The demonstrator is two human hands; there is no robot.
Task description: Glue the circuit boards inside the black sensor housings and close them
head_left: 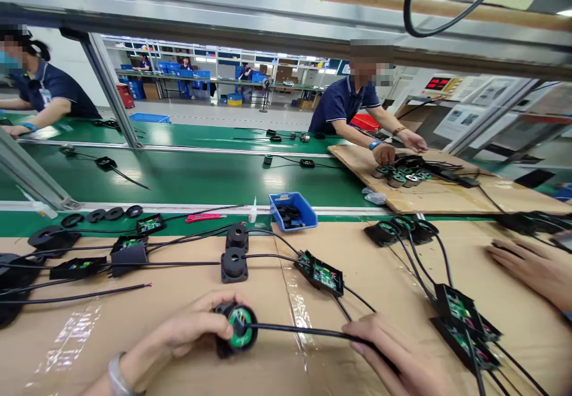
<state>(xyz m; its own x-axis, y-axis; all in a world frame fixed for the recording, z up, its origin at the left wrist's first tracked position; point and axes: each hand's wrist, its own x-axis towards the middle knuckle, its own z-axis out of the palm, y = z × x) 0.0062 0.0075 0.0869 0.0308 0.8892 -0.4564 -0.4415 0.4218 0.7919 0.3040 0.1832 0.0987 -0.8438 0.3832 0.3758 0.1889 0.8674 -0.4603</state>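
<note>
Through the head camera I see my left hand (190, 327) gripping a round black plastic housing with a green ring-shaped circuit board (243, 337), the thumb against the board's edge. My right hand (395, 351) closes around the thin black cable (304, 329) running from it. The housing is over the brown cardboard sheet (266, 292) on the desk, nearer me than a blue plastic bin (304, 222).
</note>
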